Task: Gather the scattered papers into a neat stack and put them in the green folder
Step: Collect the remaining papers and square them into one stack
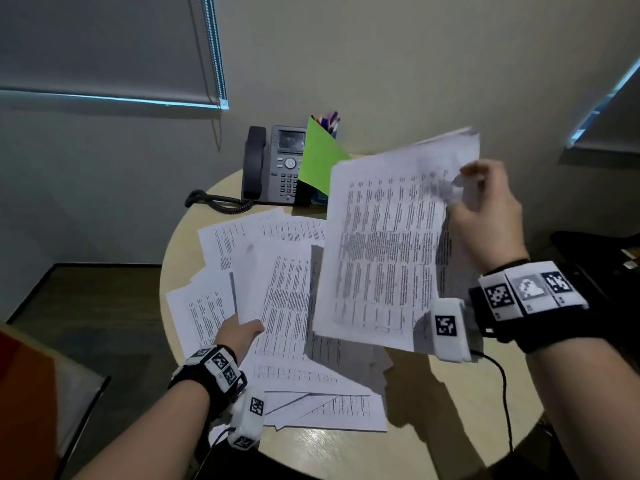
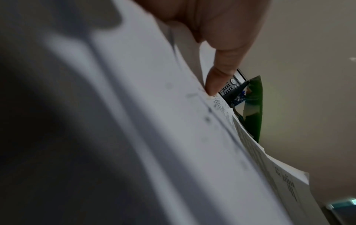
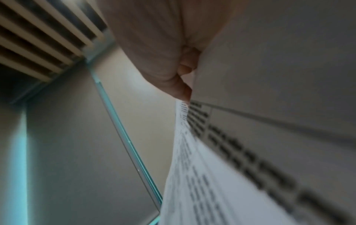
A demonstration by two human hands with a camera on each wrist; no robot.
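Observation:
Printed white sheets lie scattered and overlapping across the round table. My right hand grips a bundle of gathered papers by its upper right edge and holds it tilted above the table; in the right wrist view the thumb pinches those papers. My left hand is low at the pile's left side, thumb on top of a sheet and fingers hidden beneath it. The green folder stands propped at the back, also visible in the left wrist view.
A grey desk phone with a coiled cord sits at the table's back, beside a cup of pens behind the folder. A chair stands at lower left, dark things at right. Bare tabletop shows along the front edge.

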